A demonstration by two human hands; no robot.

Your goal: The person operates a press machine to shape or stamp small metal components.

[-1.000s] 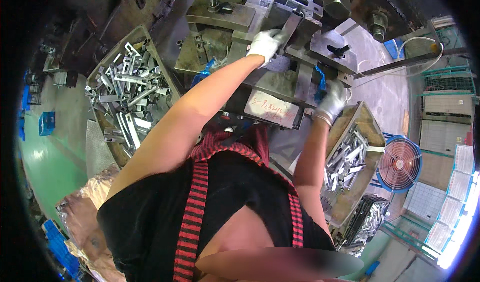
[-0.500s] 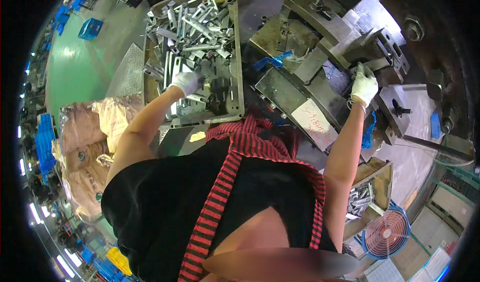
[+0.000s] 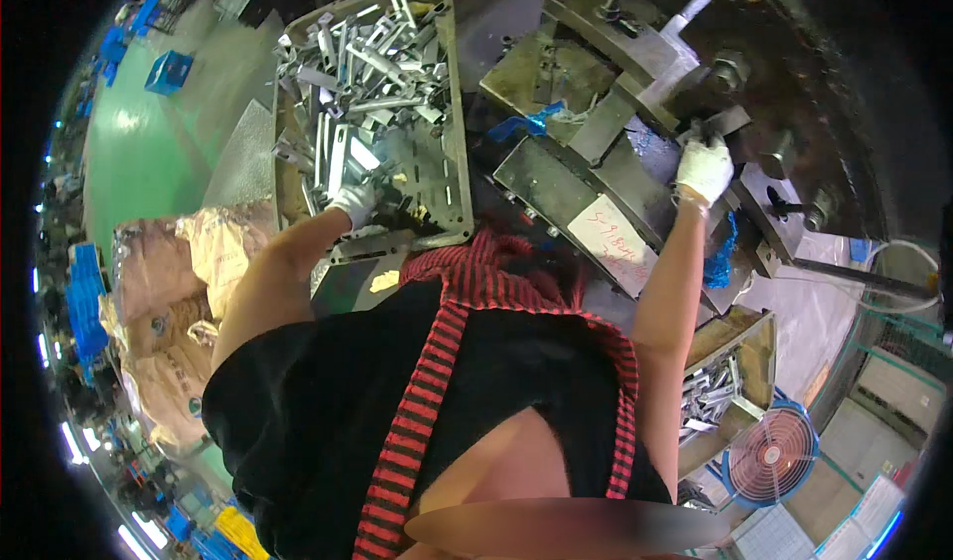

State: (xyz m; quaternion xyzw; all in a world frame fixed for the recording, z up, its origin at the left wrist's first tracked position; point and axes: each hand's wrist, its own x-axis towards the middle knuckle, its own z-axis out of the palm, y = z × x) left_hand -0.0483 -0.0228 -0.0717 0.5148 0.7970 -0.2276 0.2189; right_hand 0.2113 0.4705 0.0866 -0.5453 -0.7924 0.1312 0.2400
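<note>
My left hand [image 3: 354, 206], in a white glove, is down in the near part of a metal crate [image 3: 459, 143]. Silvery channel-shaped metal pieces [image 3: 382, 59] are heaped beyond it, and a long one [image 3: 340, 161] lies just past the fingers. Those fingers are smeared, so their grip does not show. Over at the press tooling, my gloved right hand [image 3: 706, 168] is closed at a short grey metal piece [image 3: 730, 120], which sticks out past the fingertips. The fingertips themselves are partly hidden. A steel die block [image 3: 601, 131] stands left of this hand.
Large bolts [image 3: 731, 70] stick out of the dark press above my right hand. Blue plastic scraps [image 3: 526, 121] lie on the tooling; a marked paper [image 3: 608, 242] rests nearer. A second box [image 3: 759, 347], a fan [image 3: 769, 454] and brown sacks [image 3: 149, 262] surround me.
My left hand has drawn back toward me inside the crate. The bolted dark press part has come over the slotted block by my right hand, which stays at the metal piece. The view has shifted slightly.
</note>
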